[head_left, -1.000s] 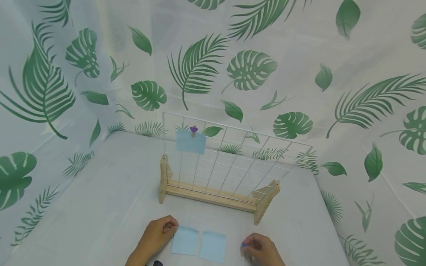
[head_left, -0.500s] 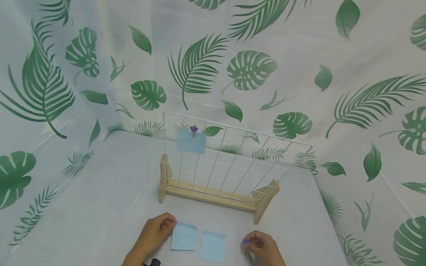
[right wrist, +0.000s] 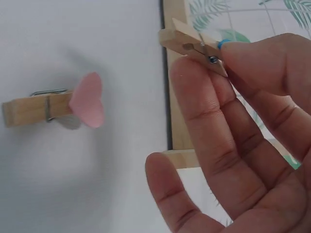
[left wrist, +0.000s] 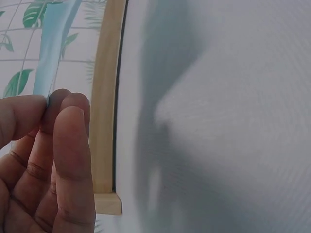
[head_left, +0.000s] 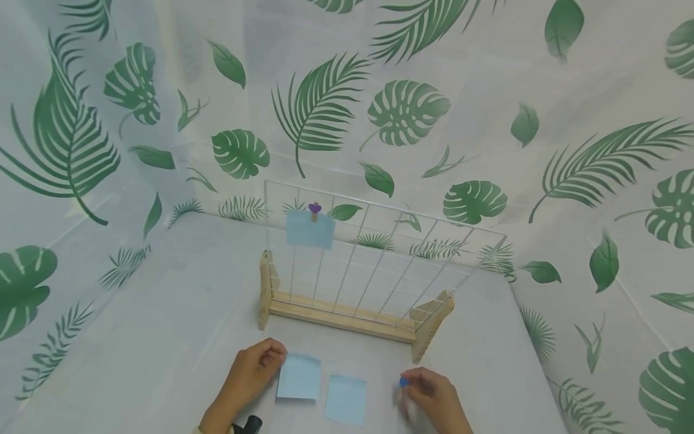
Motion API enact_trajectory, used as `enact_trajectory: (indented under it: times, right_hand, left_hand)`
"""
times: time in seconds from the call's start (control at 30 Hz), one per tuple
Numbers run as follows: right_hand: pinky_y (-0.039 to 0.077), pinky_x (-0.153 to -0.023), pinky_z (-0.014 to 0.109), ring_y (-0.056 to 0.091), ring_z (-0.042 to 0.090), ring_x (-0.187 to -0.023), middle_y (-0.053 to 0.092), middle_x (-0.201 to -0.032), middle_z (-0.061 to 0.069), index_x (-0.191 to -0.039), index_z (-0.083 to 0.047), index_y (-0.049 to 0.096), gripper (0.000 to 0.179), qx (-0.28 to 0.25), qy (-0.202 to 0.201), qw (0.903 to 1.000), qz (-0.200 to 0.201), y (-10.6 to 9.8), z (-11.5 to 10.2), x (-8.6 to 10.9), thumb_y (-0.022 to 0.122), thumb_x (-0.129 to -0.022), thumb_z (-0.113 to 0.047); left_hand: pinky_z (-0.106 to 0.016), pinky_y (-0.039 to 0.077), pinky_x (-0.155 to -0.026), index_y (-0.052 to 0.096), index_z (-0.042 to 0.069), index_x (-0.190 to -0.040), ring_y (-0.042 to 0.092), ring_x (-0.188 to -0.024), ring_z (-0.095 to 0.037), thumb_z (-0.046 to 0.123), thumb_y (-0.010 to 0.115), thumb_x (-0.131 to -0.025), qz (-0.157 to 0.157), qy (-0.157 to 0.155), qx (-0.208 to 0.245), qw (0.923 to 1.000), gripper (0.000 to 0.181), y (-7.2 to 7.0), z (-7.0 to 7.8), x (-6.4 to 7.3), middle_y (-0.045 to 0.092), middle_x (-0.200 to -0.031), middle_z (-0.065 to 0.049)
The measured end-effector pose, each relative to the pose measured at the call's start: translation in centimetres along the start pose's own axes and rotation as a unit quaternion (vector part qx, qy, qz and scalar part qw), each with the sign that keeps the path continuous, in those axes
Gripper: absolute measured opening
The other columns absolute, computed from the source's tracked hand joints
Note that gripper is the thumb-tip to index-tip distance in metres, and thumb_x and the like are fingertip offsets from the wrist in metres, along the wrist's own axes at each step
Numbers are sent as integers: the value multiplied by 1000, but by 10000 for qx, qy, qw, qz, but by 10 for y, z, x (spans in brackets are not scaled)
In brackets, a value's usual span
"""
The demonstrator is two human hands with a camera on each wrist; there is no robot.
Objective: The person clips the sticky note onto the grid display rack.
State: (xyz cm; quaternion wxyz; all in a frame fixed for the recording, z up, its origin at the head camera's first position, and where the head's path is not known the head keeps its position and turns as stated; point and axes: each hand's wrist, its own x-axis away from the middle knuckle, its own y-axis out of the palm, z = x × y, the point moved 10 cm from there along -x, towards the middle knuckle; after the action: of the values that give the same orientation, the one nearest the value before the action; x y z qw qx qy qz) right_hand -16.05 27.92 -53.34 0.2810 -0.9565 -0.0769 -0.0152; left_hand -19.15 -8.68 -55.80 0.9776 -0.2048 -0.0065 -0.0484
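Observation:
My left hand [head_left: 252,374] pinches the upper left corner of a light blue paper note [head_left: 298,378] between thumb and fingertips. In the left wrist view this note [left wrist: 53,43] stands up from the fingertips, seen nearly edge-on. A second blue note [head_left: 346,399] lies flat on the table just to its right. My right hand [head_left: 434,395] pinches a small wooden clothespin [right wrist: 187,41] with a blue ornament [right wrist: 223,43], mostly behind the thumb. Below that hand, a clothespin with a pink heart [right wrist: 90,102] rests on the white surface.
A white wire grid [head_left: 374,259] leans back in a wooden stand [head_left: 347,325] beyond the hands. Near its upper left, a purple-heart clothespin [head_left: 314,211] holds another blue note [head_left: 310,232]. A leaf-print sheet [head_left: 325,36] forms the backdrop.
My left hand has moved slightly up and forward, lifting the left note's near edge off the table. My right hand has risen a little with the blue clothespin.

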Motion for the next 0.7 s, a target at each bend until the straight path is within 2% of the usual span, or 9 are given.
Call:
enact_trajectory:
  times: [0.1,0.2,0.33,0.43,0.53,0.6,0.7]
  right_hand:
    - [57,-87,14,72,0,-94,80,-103,13,-111,3,77,15,218,-394,9987,257,-5,-9,2,77,-96,1]
    - [55,-88,13,71,-2,-96,81,-102,11,-110,1,78,14,274,-594,9970,424,-8,-17,3,77,-96,0]
    - [59,-91,19,71,0,-95,81,-102,8,-111,0,79,15,307,-334,9975,550,-11,-20,1,79,-96,-3]
    - [64,-93,33,72,1,-94,81,-100,5,-110,-2,79,14,393,-143,9967,690,-14,-21,2,80,-95,-4]
    - [64,-95,46,73,2,-91,81,-96,2,-107,-4,80,12,491,-188,9944,920,-17,-25,3,81,-95,-5]
    - [64,-94,47,73,1,-89,81,-94,1,-104,-5,81,11,520,-275,9923,1089,-19,-28,5,82,-93,-5]
    - [64,-93,38,72,0,-88,81,-94,2,-102,-6,81,11,583,-402,9895,1257,-21,-32,7,83,-92,-5]
  left_hand:
    - [-24,59,-62,74,6,-102,64,-77,-8,9,71,-103,34,-8,86,10000,4,-2,2,-1,70,-89,3]
    - [-24,60,-62,74,6,-103,65,-76,-8,8,71,-103,47,-44,154,9999,4,-4,3,-1,70,-88,2]
    - [-25,60,-61,74,6,-103,65,-74,-9,8,70,-104,51,-98,250,9996,5,-4,5,-2,70,-88,2]
    - [-25,60,-62,74,6,-103,65,-73,-9,7,70,-104,14,-91,297,9995,5,-4,7,-2,70,-88,1]
    - [-25,61,-62,74,6,-103,65,-73,-9,8,70,-104,-21,-80,323,9994,4,-3,8,-2,71,-88,1]
    - [-25,61,-62,74,6,-103,66,-74,-9,8,70,-104,-35,-66,325,9994,4,-2,9,-2,71,-89,1]
    - [-25,61,-63,74,6,-104,67,-75,-10,8,70,-104,-60,-67,355,9993,4,-2,10,-2,71,-89,1]
